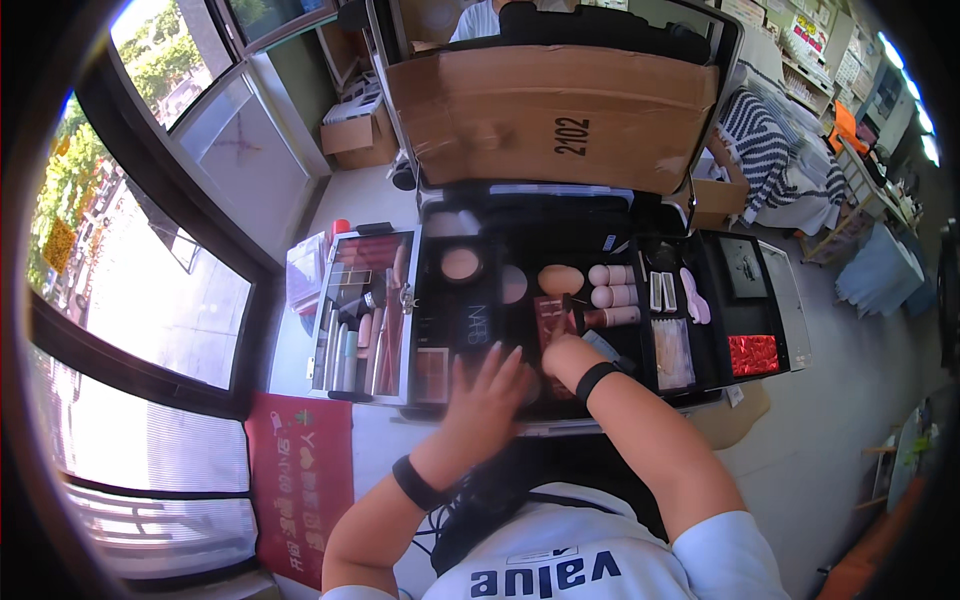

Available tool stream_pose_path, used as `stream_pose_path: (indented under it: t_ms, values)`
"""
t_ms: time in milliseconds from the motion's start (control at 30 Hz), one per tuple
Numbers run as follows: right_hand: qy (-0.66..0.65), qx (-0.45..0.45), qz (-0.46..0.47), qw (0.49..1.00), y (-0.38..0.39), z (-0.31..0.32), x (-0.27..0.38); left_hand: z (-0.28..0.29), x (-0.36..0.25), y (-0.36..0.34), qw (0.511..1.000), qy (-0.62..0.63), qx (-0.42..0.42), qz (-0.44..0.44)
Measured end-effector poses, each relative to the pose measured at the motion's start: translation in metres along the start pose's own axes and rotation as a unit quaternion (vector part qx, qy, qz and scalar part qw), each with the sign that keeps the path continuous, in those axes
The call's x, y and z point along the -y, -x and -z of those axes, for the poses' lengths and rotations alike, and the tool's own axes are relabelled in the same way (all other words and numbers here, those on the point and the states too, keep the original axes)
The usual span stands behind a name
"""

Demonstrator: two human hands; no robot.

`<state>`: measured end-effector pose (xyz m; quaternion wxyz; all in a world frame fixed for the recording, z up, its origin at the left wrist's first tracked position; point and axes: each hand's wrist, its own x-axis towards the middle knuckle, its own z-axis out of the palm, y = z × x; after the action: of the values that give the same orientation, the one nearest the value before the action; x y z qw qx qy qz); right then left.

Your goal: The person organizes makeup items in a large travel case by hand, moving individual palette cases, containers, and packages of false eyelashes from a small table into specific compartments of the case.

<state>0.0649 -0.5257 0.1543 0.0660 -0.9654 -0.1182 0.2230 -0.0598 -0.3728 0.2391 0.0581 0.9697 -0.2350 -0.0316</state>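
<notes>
An open black makeup case (515,240) lies in front of me. My left hand (478,405) is slightly blurred, fingers spread, over dark compacts (465,320) beside a square brown-pink palette (430,375). My right hand (570,355) is at a red palette (553,313), its fingertips mostly hidden; I cannot tell whether it grips it. Around them are a round powder compact (461,264), an oval tan sponge (560,279), pale pink cylinders (612,285) and a brown tube (610,316). Side trays hold pens and tubes (355,340), cotton swabs (672,355) and a red sparkly item (750,353).
The case's raised lid holds a cardboard sheet (480,110), with a person in a pale top (475,22) partly visible behind. A window (140,290) and red mat (300,480) are left; boxes (355,140) stand behind; a striped cloth (780,150) and rack (850,195) are right.
</notes>
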Motion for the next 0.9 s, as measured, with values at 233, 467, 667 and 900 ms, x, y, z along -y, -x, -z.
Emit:
stream_pose_path:
  t_ms: [233, 467, 667, 900]
  values:
    - [0.005, 0.063, -0.061, 0.996, -0.025, 0.019, -0.007, 0.005, 0.000, -0.002, 1.000, -0.005, 0.010, -0.013]
    - [-0.102, -0.155, -0.072, 0.980, -0.047, 0.063, -0.023, 0.007, 0.002, -0.001, 1.000, -0.007, 0.015, -0.008]
    - [-0.064, -0.145, -0.051, 0.986, -0.072, 0.039, -0.038, 0.005, 0.002, -0.002, 1.000, 0.010, 0.012, -0.008]
    - [-0.184, -0.183, -0.094, 0.961, -0.077, 0.032, -0.032, 0.007, 0.004, -0.001, 1.000, 0.019, -0.003, -0.006]
